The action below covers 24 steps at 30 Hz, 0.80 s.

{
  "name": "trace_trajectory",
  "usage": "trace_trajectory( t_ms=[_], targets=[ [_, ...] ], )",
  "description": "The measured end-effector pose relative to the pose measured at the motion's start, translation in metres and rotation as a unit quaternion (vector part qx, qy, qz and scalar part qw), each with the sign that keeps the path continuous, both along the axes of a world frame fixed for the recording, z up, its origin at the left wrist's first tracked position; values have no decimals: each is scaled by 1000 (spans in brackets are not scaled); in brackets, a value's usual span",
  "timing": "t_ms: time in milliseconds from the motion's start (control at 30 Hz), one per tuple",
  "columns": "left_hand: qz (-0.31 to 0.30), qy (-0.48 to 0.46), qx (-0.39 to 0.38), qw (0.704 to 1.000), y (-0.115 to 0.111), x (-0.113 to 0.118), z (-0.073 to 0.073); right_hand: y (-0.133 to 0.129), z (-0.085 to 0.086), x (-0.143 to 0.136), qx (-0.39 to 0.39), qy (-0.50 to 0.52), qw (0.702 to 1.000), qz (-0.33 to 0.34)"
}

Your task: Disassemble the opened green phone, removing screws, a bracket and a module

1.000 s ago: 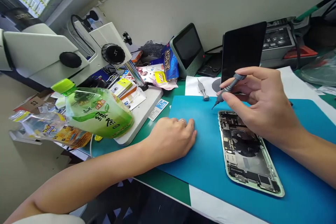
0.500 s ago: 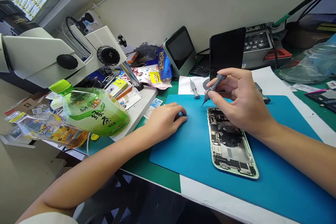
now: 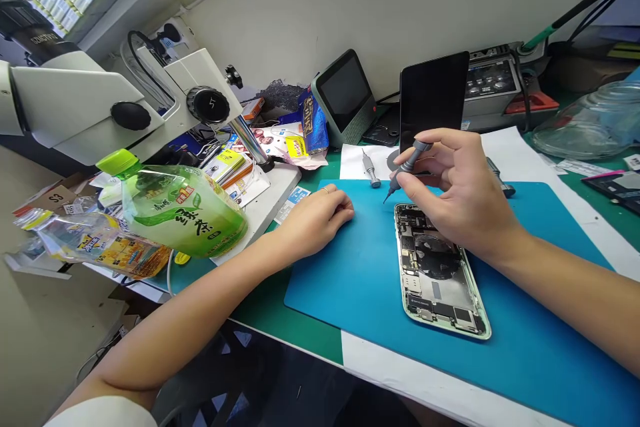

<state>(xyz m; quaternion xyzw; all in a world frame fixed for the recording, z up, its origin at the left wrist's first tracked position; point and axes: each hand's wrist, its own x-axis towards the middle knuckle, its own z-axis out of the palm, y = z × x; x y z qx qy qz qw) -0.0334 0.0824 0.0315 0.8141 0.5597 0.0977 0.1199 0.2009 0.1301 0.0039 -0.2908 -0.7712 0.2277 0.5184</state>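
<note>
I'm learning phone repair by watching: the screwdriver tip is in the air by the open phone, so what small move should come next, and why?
Probably lower the tip onto a screw at the phone's top edge. The right hand holds the screwdriver tilted, its tip just above and left of the open phone on the blue mat, touching nothing. The left hand rests apart on the mat and could steady the phone.

Single head-worn view, looking forward and down from close above the near edge of the worktop (image 3: pixel 300 320). Faces the far wall, tilted slightly left. Blue mat (image 3: pixel 360 280) centre and right, close in; microscope (image 3: pixel 100 107) looming near left; both forearms entering from the near corners. No second view to share with.
</note>
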Motion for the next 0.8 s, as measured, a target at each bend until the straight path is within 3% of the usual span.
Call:
trace_trajectory(
  t_ms=[167, 467, 800],
  targets=[
    [32, -36, 21, 999, 20, -2, 9, 1, 1, 0, -6, 8, 1000, 6],
    [83, -24, -2, 996, 100, 21, 0, -4, 3, -5, -20, 18, 1000, 8],
    [93, -20, 9, 995, 111, 9, -6, -4, 3, -5, -15, 17, 1000, 17]
  ],
)
